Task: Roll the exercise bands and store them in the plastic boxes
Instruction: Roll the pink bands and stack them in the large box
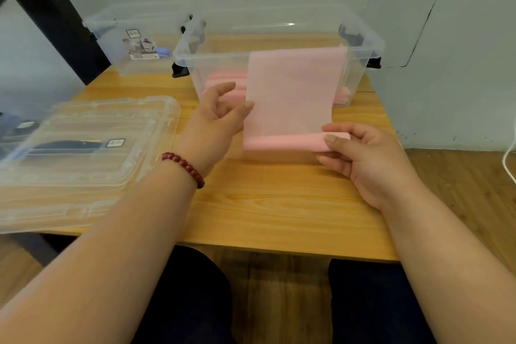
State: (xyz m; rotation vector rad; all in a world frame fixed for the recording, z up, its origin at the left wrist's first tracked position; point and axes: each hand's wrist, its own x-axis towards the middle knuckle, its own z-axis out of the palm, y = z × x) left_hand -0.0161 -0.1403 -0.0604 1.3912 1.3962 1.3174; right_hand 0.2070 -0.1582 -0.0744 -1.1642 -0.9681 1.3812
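The right hand pinches the pink band's rolled end; the left hand hovers loose-fingered beside it. The band drapes over the clear box; stacked lids lie left.

Table: the wooden table is holding everything up.
Back middle: a clear box is sitting here.
Back left: a second clear box is sitting beside it.
Left: clear lids are lying stacked, sticking out over the edge.

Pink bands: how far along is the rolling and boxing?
Done: several rolled bands lie in the near box. In hand: one pink band hangs over that box's rim, its lower end rolled, pinched by the right hand; the left hand open beside it. Left: finishing this roll, boxing it, fitting the lids.
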